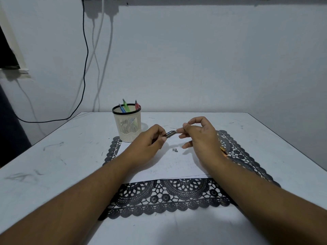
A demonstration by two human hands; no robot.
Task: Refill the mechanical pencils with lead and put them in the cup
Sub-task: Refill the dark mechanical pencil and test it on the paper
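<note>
I am gripping the dark slim mechanical pencil (pixel 170 134) in my left hand (pixel 150 142), its long axis pointing up-right toward my right hand (pixel 200 137), which is pinching its pale end at frame centre.

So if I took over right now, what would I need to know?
Left hand grips a dark pencil, its end pointing at the right hand.
Right hand pinches at that end; I cannot tell what it holds.
Cup stands behind the left hand with three pencils in it: blue, green, red.
Small grey bits lie on the paper.
An orange pencil peeks from behind the right wrist.
Left: finish this pencil, cup it, then probably the orange one.
</note>
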